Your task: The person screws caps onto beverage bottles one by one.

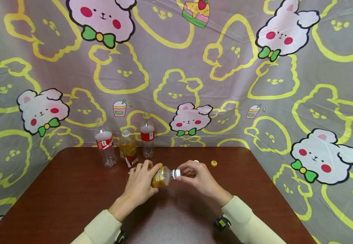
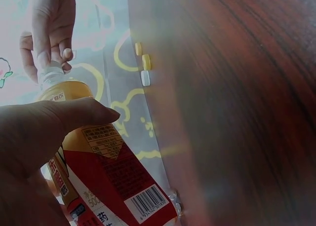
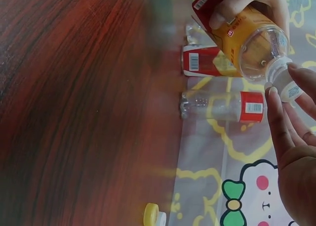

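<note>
My left hand [image 1: 140, 184] grips a clear plastic bottle [image 1: 159, 178] with a yellow and red label, its fingers wrapped round the label. The bottle lies tilted over the table, mouth to the right. At its neck is a white bottle cap [image 3: 284, 83], pinched between the thumb and fingers of my right hand [image 1: 201, 178]. A printed code shows on the cap's flat face in the right wrist view. The left wrist view shows the label's barcode [image 2: 147, 204] near the bottle's base.
Behind the left hand stand two clear bottles with red labels, one at left [image 1: 104, 142] and one at right [image 1: 147, 135], with a yellow-labelled bottle [image 1: 127, 147] between them. Two yellow caps [image 2: 146, 62] and a white cap [image 2: 145, 78] lie near the table's far edge, before a patterned curtain [image 1: 225, 84].
</note>
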A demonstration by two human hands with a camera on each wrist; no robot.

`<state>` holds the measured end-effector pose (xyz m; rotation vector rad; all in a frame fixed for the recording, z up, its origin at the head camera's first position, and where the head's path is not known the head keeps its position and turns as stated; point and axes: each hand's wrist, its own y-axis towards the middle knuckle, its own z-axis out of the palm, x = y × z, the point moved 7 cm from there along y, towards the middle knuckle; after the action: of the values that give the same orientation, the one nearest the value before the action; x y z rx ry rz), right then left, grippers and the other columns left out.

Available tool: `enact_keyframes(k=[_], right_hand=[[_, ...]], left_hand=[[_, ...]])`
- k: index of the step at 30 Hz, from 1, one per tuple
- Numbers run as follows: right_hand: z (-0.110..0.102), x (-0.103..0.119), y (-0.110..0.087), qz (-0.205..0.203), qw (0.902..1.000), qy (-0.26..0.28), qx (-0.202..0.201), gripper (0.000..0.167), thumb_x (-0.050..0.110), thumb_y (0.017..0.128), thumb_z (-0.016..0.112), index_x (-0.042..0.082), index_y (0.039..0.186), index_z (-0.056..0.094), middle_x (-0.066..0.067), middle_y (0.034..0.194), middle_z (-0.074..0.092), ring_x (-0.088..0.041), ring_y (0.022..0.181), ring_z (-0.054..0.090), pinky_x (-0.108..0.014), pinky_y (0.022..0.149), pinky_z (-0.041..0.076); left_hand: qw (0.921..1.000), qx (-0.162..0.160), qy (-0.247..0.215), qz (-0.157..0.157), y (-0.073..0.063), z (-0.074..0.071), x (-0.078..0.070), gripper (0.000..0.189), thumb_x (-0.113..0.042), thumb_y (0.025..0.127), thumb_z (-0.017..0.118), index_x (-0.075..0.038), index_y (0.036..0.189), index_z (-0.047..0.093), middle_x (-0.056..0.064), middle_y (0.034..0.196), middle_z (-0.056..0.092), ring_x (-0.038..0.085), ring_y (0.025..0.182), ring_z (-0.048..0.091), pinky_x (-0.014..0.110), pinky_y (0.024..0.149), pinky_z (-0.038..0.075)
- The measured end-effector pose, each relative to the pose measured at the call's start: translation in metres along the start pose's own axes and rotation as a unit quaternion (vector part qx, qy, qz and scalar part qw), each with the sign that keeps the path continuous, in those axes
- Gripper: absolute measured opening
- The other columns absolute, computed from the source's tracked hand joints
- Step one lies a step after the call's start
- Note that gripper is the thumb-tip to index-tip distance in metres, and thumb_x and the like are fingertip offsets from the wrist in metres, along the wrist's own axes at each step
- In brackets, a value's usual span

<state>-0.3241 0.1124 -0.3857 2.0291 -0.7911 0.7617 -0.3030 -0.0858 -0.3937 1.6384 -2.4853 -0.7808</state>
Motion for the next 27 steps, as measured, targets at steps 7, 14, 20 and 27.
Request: enact_keyframes(k=[7,14,20,27], right_hand=[[-0.0001,0.0014,-0.0007,-0.017,0.9998,0.003,0.000,0.024,0.012,0.086,0.083,0.011,0.108,0.074,0.000,0.098,0.070,-0.015,0.088,0.073,-0.031,0.079,0.060],[0.0004,-0.0012,-0.0020,-0.002,0.9999,0.000,0.012,0.020,0.015,0.088,0.082,0.014,0.106,0.075,0.003,0.094,0.073,-0.015,0.083,0.073,-0.032,0.075,0.060],[0.0012,-0.0062,-0.0034,0.036,0.9988,-0.026,0.021,0.012,0.031,0.096,0.073,0.019,0.095,0.075,-0.001,0.076,0.072,-0.025,0.064,0.068,-0.030,0.057,0.056],[0.0026,-0.0072,-0.0032,0.034,0.9968,-0.072,0.013,0.045,0.039,0.106,0.054,0.016,0.069,0.067,0.000,0.059,0.062,-0.011,0.052,0.055,-0.027,0.048,0.046]], left_hand=[[1.0000,0.002,0.000,0.001,-0.0003,0.0001,-0.0017,0.083,-0.025,0.062,0.098,-0.026,0.137,0.062,0.006,0.114,0.054,0.034,0.103,0.054,0.055,0.085,0.043],[0.9999,0.007,-0.007,0.004,-0.0013,-0.0012,-0.0039,0.083,-0.024,0.062,0.097,-0.026,0.137,0.062,0.006,0.115,0.054,0.033,0.104,0.054,0.054,0.085,0.043],[0.9998,0.003,-0.009,0.017,-0.0014,-0.0026,-0.0081,0.084,-0.023,0.060,0.098,-0.025,0.137,0.062,0.007,0.115,0.055,0.034,0.103,0.055,0.056,0.086,0.043],[0.9997,0.005,-0.011,0.019,-0.0015,-0.0022,-0.0099,0.083,-0.023,0.060,0.098,-0.024,0.136,0.063,0.008,0.116,0.055,0.034,0.104,0.055,0.057,0.086,0.043]])
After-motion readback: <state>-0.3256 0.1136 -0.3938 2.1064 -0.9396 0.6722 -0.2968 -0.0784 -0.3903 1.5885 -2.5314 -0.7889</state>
